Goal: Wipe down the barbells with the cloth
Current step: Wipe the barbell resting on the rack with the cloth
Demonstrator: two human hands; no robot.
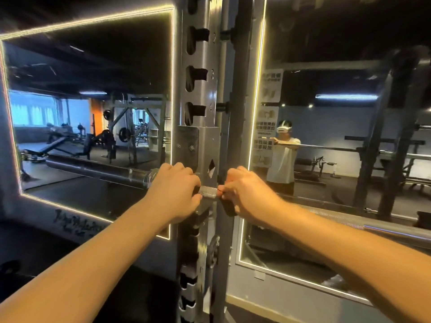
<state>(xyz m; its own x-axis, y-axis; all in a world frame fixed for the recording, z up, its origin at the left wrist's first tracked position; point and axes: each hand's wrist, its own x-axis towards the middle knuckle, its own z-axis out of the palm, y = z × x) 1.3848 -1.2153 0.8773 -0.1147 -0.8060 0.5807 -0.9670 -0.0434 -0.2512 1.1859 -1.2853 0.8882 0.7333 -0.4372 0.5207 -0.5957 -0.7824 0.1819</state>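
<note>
The barbell [208,191] lies across the middle of the frame, its bar seated in the bracket of the rack upright [201,145] at centre and its dark sleeve reaching left. The left hand [177,183] curls over the bar just left of the upright. The right hand [245,192] grips the bar just right of it, with what looks like a dark cloth [229,209] hanging under its fingers. 2 lit mirrors [93,66] stand behind

Right at centre frame you've got rough, cross-hatched bare metal on the barbell [208,191]. Its sleeve [93,170] at middle left is smooth, glossy dark steel. Up the middle, the rack post [200,66] looks dull, brushed grey metal, and the mirror [93,66] at left is slick glass.
</note>
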